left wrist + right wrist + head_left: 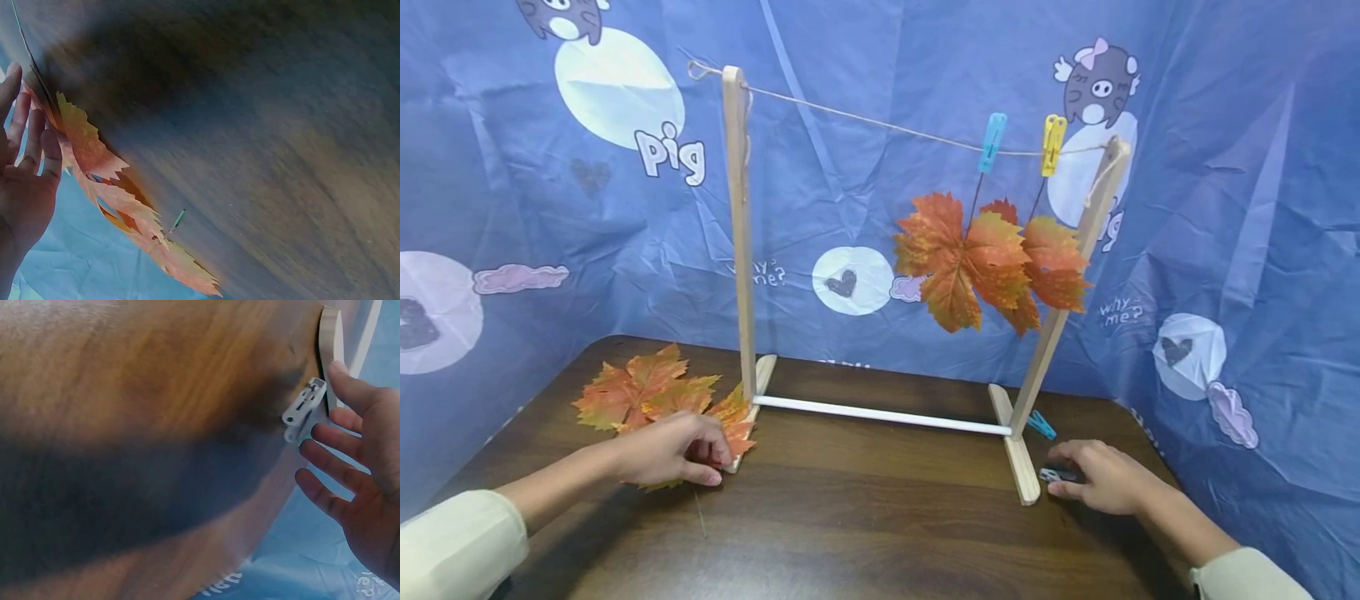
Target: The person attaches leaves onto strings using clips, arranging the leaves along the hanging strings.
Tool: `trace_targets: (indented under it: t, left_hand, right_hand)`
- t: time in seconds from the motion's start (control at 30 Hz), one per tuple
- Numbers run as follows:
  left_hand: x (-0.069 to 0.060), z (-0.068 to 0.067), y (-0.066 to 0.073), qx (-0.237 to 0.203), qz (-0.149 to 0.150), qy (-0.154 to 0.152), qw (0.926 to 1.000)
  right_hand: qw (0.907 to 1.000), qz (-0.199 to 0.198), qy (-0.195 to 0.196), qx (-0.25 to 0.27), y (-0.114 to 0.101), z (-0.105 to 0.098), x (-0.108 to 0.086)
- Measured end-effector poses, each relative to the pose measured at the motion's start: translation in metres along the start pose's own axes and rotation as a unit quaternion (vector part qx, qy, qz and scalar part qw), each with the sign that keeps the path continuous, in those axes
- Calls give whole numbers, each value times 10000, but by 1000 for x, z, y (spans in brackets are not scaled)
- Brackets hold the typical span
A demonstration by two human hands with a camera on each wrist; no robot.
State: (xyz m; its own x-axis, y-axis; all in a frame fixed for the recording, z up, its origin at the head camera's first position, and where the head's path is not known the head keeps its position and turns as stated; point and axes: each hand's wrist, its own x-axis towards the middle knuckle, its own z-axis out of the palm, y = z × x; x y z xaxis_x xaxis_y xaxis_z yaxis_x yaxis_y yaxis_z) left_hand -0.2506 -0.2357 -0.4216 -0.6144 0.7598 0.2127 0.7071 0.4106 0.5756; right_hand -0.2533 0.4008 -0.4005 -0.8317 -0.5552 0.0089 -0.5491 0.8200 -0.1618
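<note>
My left hand (681,450) hovers at the orange artificial maple leaves (636,387) on the table's left side. In the left wrist view its fingers (51,153) are loosely extended beside a leaf (87,140) and its thin stem; whether they touch is unclear. At the right, my right hand (1101,477) reaches toward a pale clothespin (1051,475) by the stand's foot. The right wrist view shows thumb and fingers spread around the near side of that clothespin (305,406), without a grip. A blue clothespin (992,142) and a yellow clothespin (1053,143) hold leaves (962,262) on the string.
A wooden stand (741,233) with a string (865,122) between its posts and a white lower bar (880,413) stands on the brown table (850,517). Another blue clothespin (1042,424) lies behind the right foot (1022,475). Printed blue cloth (865,208) hangs behind.
</note>
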Motion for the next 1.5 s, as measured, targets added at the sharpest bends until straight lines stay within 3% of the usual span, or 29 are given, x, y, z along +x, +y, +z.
trace_targets:
  t: [0.2, 0.5, 0.7, 0.93, 1.2, 1.5]
  left_hand:
    - [-6, -2, -2, -64, 226, -212, 9995]
    - [-9, -3, -4, -132, 486, -520, 9974]
    - [-5, -1, -3, 216, 558, -488, 9970]
    - [-4, 1, 0, 616, 716, -455, 9945]
    - [-6, 4, 4, 990, 774, -530, 9907]
    - [-1, 0, 4, 788, 935, -503, 9912]
  right_hand:
    - [9993, 252, -120, 234, 3, 7, -2]
    - [9963, 280, 119, 799, 12, 16, -5]
    - [9939, 352, 139, 1037, 14, 17, -7]
    - [9947, 319, 184, 958, 11, 17, -4]
    - [9940, 107, 534, 952, 8, 14, 0]
    - [9909, 32, 728, 1129, -2, 4, 9]
